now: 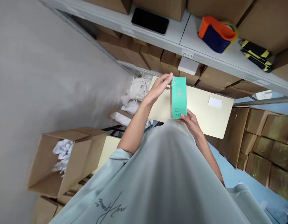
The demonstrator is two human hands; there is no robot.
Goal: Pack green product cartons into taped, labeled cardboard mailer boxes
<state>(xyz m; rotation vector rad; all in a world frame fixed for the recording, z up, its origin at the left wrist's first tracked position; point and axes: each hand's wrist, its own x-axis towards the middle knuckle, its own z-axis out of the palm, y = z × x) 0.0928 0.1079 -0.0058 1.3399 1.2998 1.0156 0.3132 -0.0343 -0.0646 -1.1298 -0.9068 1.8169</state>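
A tall teal-green box (179,97) with small printing on its face is held upright between both my hands, over a cream tabletop (205,119). My left hand (159,87) grips its upper left edge, thumb near the top corner. At the lower right corner, my right hand (190,120) pinches the box with the thumb on its front. The fingers behind the box are hidden. To the right on the tabletop lies a small white card or label (215,102).
A grey shelf (188,34) crosses above, carrying a phone (150,21), tape rolls (217,33), yellow-black cutters (257,55) and cartons. Shredded white paper (140,88) lies left of the table. An open carton (48,168) stands lower left; stacked brown boxes (260,149) fill the right.
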